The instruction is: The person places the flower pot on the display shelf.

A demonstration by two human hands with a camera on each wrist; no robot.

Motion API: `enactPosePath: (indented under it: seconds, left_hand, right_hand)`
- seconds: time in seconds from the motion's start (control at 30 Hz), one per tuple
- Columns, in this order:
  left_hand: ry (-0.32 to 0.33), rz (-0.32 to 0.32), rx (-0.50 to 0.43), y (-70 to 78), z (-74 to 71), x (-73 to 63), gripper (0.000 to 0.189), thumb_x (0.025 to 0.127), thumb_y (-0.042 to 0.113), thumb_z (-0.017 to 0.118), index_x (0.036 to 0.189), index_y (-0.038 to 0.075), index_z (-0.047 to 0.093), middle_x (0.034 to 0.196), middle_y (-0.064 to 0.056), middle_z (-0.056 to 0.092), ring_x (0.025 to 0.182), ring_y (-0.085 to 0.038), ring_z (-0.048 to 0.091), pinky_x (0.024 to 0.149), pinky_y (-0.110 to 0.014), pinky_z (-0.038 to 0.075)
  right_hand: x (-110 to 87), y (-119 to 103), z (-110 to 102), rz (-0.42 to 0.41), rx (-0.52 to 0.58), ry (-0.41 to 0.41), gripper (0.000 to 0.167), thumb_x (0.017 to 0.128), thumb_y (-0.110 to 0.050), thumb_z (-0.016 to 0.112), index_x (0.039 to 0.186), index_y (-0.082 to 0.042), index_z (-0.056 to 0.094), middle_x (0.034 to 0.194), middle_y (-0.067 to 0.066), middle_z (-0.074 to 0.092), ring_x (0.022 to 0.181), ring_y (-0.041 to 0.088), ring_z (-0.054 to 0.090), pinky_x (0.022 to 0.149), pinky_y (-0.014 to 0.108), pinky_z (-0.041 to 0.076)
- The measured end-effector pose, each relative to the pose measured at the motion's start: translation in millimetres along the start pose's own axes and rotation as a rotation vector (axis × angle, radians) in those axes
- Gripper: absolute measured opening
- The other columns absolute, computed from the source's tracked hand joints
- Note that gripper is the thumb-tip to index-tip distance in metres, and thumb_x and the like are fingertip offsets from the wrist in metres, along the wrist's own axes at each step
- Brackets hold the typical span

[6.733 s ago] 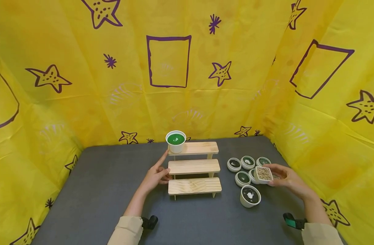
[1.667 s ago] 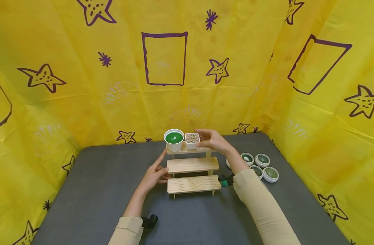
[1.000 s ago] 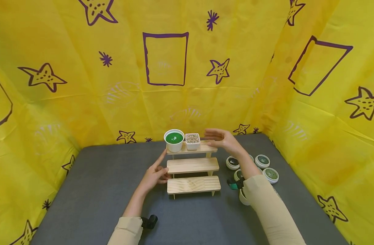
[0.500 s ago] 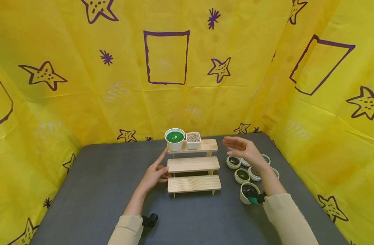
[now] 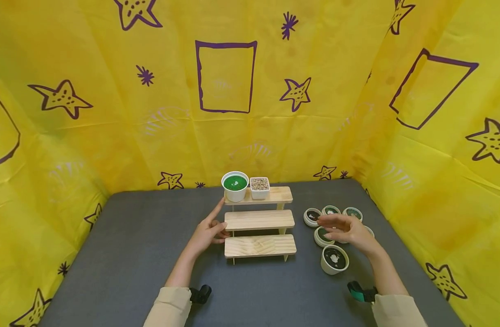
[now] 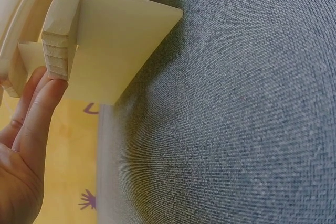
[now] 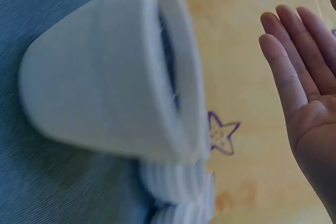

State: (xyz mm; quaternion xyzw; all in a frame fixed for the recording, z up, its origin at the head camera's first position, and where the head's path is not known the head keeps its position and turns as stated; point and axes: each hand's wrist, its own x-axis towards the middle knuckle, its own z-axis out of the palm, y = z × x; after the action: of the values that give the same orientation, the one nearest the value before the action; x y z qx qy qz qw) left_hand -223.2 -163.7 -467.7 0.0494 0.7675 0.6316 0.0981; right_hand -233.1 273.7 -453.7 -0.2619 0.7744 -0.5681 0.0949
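Observation:
My left hand (image 5: 206, 233) rests against the left end of a three-tier wooden display stand (image 5: 259, 220). Its index finger stretches up to the top shelf and the thumb touches the middle shelf's end; in the left wrist view its straight fingers (image 6: 39, 108) touch the boards' ends. On the top shelf stand a round white cup of green paint (image 5: 235, 182) and, just to its right, a square white dish of pale grains (image 5: 260, 187). My right hand (image 5: 348, 230) hovers with extended fingers over small round jars (image 5: 323, 237), partly hiding them, and holds nothing.
Several jars with dark and green contents, such as a dark one (image 5: 313, 217), cluster right of the stand. A larger white cup with dark contents (image 5: 334, 261) stands in front of them, close to the right wrist camera. Yellow patterned cloth (image 5: 250, 150) borders the grey table (image 5: 152, 254).
The dish of grains has gone from the jars to the top shelf, where my right hand let go of it. That hand has moved back right and down; the left has stayed put.

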Motion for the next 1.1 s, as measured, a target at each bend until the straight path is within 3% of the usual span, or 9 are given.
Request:
enactPosePath:
  seconds: [0.17,0.43,0.83,1.1]
  left_hand:
    - [0.007,0.001,-0.001,0.4,0.2,-0.2,0.073,0.098,0.010,0.058,0.158,0.032,0.022,0.089,-0.033,0.064,0.081,-0.031,0.072,0.078,-0.056,0.061]
    - [0.001,-0.001,-0.001,-0.4,-0.1,1.0,0.073,0.098,0.010,0.058,0.158,0.033,0.023,0.089,-0.033,0.064,0.082,-0.032,0.072,0.077,-0.054,0.061]
    - [-0.001,-0.005,0.003,0.5,-1.0,0.2,0.073,0.098,0.011,0.058,0.158,0.032,0.022,0.091,-0.035,0.063,0.084,-0.032,0.073,0.080,-0.055,0.061]
    - [0.018,-0.012,0.023,-23.8,-2.6,14.3,0.073,0.099,0.014,0.058,0.156,0.040,0.022,0.088,-0.029,0.065,0.080,-0.026,0.072,0.074,-0.048,0.063]
  right_hand:
    - [-16.1,14,-3,0.032,0.022,0.019,0.043,0.090,0.002,0.064,0.130,0.014,0.053,0.126,0.006,0.070,0.115,0.006,0.067,0.097,0.015,0.053]
    - [-37.5,33,-8,-0.020,0.092,-0.010,0.044,0.090,0.008,0.060,0.129,0.022,0.047,0.127,0.001,0.070,0.117,0.007,0.066,0.098,0.018,0.054]
    - [-52.3,51,-13,0.011,0.163,-0.027,0.049,0.089,0.011,0.059,0.133,0.024,0.041,0.133,0.008,0.067,0.122,0.008,0.064,0.098,0.018,0.054]
    - [-55.7,58,-15,-0.040,0.229,-0.103,0.051,0.089,0.015,0.056,0.135,0.026,0.035,0.137,0.004,0.064,0.125,0.007,0.061,0.100,0.017,0.052]
